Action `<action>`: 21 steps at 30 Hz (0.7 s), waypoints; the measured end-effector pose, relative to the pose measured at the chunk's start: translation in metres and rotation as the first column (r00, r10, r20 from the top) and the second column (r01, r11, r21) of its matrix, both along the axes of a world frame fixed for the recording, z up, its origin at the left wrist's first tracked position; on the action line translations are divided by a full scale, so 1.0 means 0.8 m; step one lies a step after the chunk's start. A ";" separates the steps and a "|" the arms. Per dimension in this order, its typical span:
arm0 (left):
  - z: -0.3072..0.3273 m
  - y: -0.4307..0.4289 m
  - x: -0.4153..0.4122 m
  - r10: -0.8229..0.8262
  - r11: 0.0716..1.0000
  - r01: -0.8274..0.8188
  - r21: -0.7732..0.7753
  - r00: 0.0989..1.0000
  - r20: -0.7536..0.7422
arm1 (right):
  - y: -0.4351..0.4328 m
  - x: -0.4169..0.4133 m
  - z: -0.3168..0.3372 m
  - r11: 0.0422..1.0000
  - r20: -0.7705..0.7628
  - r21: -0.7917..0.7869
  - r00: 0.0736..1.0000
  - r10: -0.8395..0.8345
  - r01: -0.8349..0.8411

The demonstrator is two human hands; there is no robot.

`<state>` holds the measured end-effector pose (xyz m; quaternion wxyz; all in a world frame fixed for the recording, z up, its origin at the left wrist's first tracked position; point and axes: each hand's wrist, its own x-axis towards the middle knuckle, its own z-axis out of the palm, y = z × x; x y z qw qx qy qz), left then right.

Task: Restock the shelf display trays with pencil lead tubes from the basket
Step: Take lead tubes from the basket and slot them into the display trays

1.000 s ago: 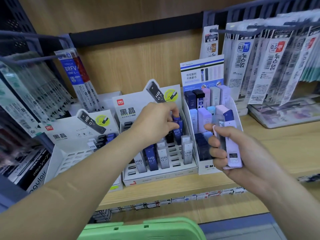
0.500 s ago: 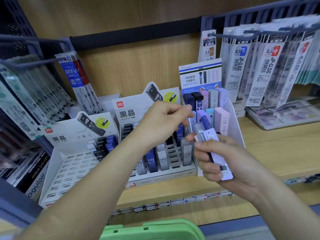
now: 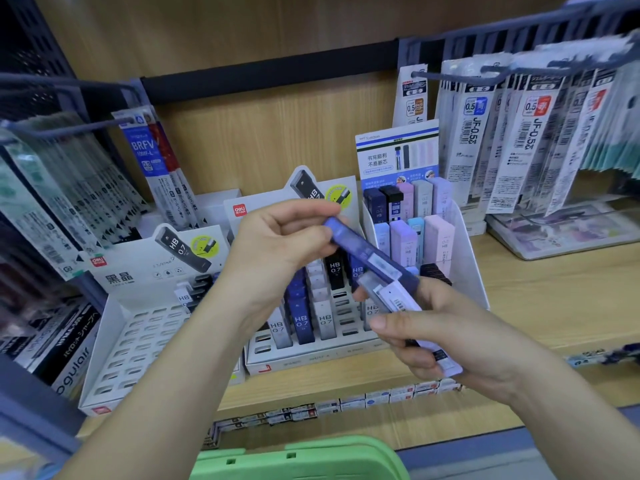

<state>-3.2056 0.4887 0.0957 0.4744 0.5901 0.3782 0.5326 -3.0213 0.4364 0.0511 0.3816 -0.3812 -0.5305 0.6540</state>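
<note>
1. The left hand point(image 3: 277, 247) is closed up, with thumb and fingertips pinching the top end of a dark blue lead tube point(image 3: 360, 251).
2. That tube hangs in the air in front of the trays, slanting from ten o'clock down to four o'clock. Its lower end meets the right hand point(image 3: 450, 334).
3. The right hand is curled round a small bunch of tubes point(image 3: 405, 303), with a pale one on top. Whether its fingers also grip the blue one, I cannot tell.
4. Straight behind both hands the middle tray point(image 3: 311, 363) sits on the wooden shelf point(image 3: 554, 289). Blue, grey and black tubes marked HB 0.7 stand upright in it, with open slots among them.
5. At nine o'clock from it stands the left tray point(image 3: 138, 341), showing mostly bare slots and a few tubes in its back rows.
6. At three o'clock is the right tray point(image 3: 465, 258), with pastel tubes standing in tiers.
7. Refill packs point(image 3: 526, 140) hang on hooks at two o'clock, and more hang, blurred, at ten o'clock.
8. At six o'clock, below the shelf edge, is the rim of the green basket point(image 3: 298, 459).
</note>
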 end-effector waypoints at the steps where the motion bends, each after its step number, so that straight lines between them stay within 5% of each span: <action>1: 0.001 0.000 -0.003 0.018 1.000 -0.018 -0.001 1.000 0.022 | 0.000 0.002 0.000 1.000 0.015 -0.006 1.000 0.004 -0.004; 6: 0.009 0.004 -0.018 0.045 0.999 -0.045 0.004 0.998 0.047 | 0.002 0.010 0.006 0.994 -0.120 -0.083 0.989 -0.086 0.076; 9: 0.011 0.002 -0.019 0.037 0.997 -0.032 0.066 0.997 -0.063 | 0.005 0.007 0.005 0.972 -0.249 -0.132 0.943 -0.222 0.194; 21: 0.017 -0.009 -0.007 0.095 0.993 -0.080 0.085 0.975 -0.203 | 0.012 -0.005 -0.003 0.940 -0.274 -0.138 0.901 -0.338 0.311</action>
